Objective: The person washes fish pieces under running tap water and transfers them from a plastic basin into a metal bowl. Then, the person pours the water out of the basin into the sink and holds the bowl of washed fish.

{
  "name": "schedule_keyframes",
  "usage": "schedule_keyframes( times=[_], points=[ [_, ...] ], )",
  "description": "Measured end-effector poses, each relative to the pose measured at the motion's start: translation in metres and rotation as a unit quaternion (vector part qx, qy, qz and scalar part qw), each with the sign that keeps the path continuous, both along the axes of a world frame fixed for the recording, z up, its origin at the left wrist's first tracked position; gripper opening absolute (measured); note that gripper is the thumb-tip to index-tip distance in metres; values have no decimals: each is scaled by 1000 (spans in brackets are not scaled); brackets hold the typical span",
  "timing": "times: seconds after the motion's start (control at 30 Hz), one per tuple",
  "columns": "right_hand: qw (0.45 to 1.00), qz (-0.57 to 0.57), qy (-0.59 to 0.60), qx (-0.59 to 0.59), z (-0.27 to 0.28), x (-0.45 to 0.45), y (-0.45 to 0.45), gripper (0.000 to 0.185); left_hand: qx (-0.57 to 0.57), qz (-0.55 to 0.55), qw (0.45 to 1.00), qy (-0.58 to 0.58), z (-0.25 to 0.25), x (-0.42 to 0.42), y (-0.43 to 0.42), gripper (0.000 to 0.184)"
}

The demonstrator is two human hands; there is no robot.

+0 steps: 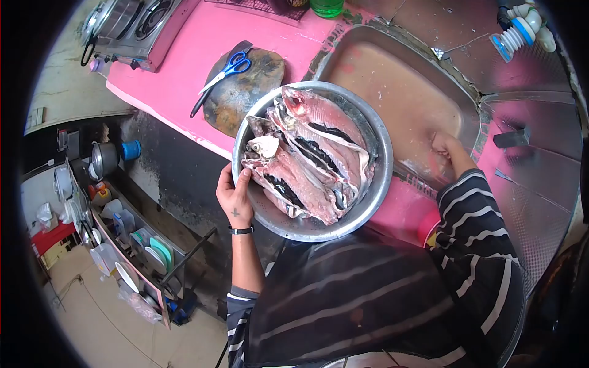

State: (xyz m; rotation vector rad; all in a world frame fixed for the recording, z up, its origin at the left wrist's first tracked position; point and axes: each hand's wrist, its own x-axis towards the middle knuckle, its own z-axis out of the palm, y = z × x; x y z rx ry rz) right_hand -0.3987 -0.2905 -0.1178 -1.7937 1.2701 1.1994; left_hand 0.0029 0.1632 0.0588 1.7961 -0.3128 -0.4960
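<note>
My left hand (235,197) grips the left rim of a round metal basin (288,231), thumb over the edge. Inside the basin lie several gutted, split fish (313,156) with pink flesh and dark belly linings; one pale head points left. My right hand (443,145) is low in the sink (475,116), at the surface of murky brownish water (392,86). Its fingers are curled in, and whatever they may hold is hidden. Left of the basin, blue-handled scissors (236,64) and a dark-handled knife (201,101) rest on a round, stained chopping board (264,67).
A gas stove (147,37) with a pot (116,18) stands at the upper left of the pink counter (184,61). White and blue pipe fittings (518,37) are at the upper right. A dish rack (132,233) stands below left. A red container (429,227) sits by my right sleeve.
</note>
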Motion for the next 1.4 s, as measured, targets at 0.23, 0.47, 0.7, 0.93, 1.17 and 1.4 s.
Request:
schedule_keyframes(
  times=[0.23,0.47,0.7,0.93,1.17,1.4],
  points=[
    [995,77,-3,-60,-11,10,5,30,-15,9,1000,12,-1,-1,-1,27],
    [980,-188,-57,17,-33,-19,-5,30,3,7,1000,1,4,-3,-2,27],
    [993,-94,-65,-32,-44,-20,2,28,9,9,1000,-5,5,-3,-3,26],
    [971,201,-33,-127,-32,-3,8,43,8,8,1000,-5,3,-2,-2,27],
    [992,62,69,-87,29,23,26,37,22,7,1000,-20,5,-2,-4,25],
    [934,175,-77,-302,70,45,39,28,-20,7,1000,-8,0,-3,-2,22]
  ],
)
